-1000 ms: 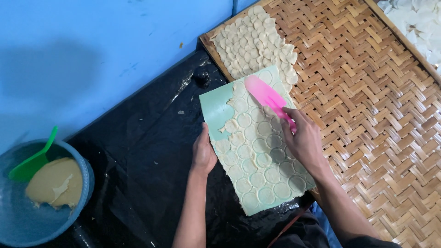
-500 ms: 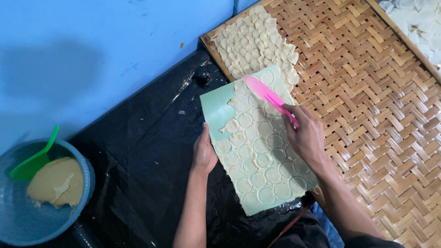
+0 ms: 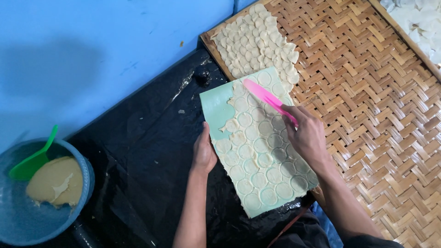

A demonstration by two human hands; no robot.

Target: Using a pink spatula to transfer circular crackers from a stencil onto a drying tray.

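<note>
R hand [image 3: 307, 135] is gripping the pink scraper [image 3: 267, 97], fingers closed round its handle; blade is now further up-left on the green mat [image 3: 216, 108] vs 1 s ago, working toward the far end of the dough discs [image 3: 264, 160]. L hand [image 3: 203, 150] is pressing flat on the mat's left edge, nothing pinched. Mat is lying half on the black counter [image 3: 138, 151], half on the woven tray [image 3: 367, 115].

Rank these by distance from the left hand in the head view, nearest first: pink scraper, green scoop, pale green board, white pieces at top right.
1. Pale green board: under the left hand.
2. Pink scraper: up and to its right.
3. Green scoop: far left, in the blue bucket.
4. White pieces: top right corner.
</note>
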